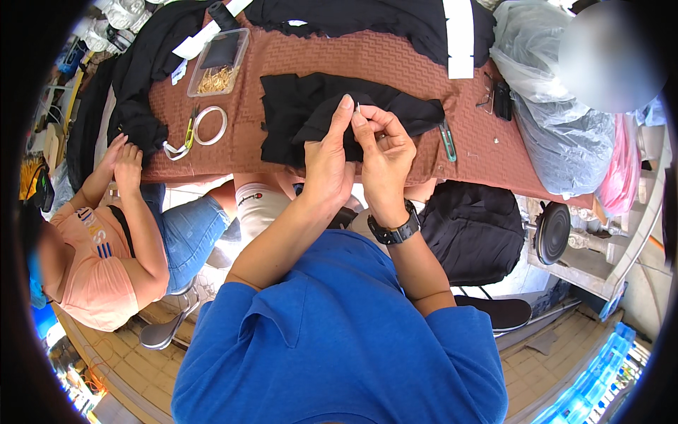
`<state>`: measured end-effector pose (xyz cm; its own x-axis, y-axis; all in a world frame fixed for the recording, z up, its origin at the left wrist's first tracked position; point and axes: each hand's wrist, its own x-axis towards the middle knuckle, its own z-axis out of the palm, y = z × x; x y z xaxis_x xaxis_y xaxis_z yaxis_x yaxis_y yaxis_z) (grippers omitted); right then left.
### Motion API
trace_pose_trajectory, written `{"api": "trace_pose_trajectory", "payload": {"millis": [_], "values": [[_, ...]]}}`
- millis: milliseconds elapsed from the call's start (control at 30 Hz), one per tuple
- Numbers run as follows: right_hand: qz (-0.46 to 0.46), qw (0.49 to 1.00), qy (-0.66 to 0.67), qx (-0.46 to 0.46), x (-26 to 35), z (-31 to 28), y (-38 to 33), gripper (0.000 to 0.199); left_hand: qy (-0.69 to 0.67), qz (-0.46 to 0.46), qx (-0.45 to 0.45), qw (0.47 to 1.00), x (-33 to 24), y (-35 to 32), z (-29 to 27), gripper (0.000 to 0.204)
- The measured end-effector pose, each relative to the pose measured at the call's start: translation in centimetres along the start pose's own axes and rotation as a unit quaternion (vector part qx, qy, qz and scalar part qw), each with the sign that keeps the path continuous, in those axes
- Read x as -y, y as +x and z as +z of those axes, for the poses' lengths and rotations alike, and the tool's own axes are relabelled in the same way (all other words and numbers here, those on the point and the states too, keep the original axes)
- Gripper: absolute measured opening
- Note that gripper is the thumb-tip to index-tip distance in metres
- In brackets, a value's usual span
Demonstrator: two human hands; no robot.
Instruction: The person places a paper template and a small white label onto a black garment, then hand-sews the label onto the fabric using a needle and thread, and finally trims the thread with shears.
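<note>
A piece of black cloth point(286, 113) lies bunched on the table in front of me. My left hand point(328, 166) is at its near edge, thumb pointing up and closed against a fold, with its other fingers mostly hidden. Close beside it, my right hand point(387, 152) has thumb and index finger pinched together. A small pale, pointed thing point(358, 108) shows at those fingertips, too small to name. To the right of the cloth lie green-handled thread snips point(447, 141).
A brown-covered table point(480, 159) holds a clear box point(239, 53) of small golden pieces, a white ring point(219, 134), yellow-handled scissors point(189, 133) and more black cloth point(367, 25). Filled plastic bags point(565, 152) stand right. On the left, a co-worker point(99, 283) touches black cloth.
</note>
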<state>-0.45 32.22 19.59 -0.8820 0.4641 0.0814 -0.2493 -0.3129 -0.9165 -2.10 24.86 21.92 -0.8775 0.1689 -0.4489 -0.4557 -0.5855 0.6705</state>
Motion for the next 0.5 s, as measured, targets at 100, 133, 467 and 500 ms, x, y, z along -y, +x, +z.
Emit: {"api": "trace_pose_trajectory", "payload": {"millis": [100, 133, 467, 500], "values": [[-0.009, 1.000, 0.003, 0.006, -0.34, -0.08, 0.07, 0.013, 0.002, -0.007, -0.011, 1.000, -0.14, 0.00, 0.01, 0.048], [-0.012, 1.000, 0.003, 0.008, -0.43, -0.10, 0.08, 0.013, 0.001, -0.009, -0.012, 1.000, -0.15, 0.03, -0.02, 0.049], [0.014, 0.999, 0.034, 0.010, -0.21, -0.08, -0.01, 0.014, 0.003, -0.005, -0.020, 1.000, 0.23, 0.38, -0.36, 0.050], [0.016, 0.999, 0.034, 0.011, -0.17, -0.09, -0.05, 0.014, 0.003, -0.003, -0.018, 1.000, 0.26, 0.39, -0.39, 0.050]]}}
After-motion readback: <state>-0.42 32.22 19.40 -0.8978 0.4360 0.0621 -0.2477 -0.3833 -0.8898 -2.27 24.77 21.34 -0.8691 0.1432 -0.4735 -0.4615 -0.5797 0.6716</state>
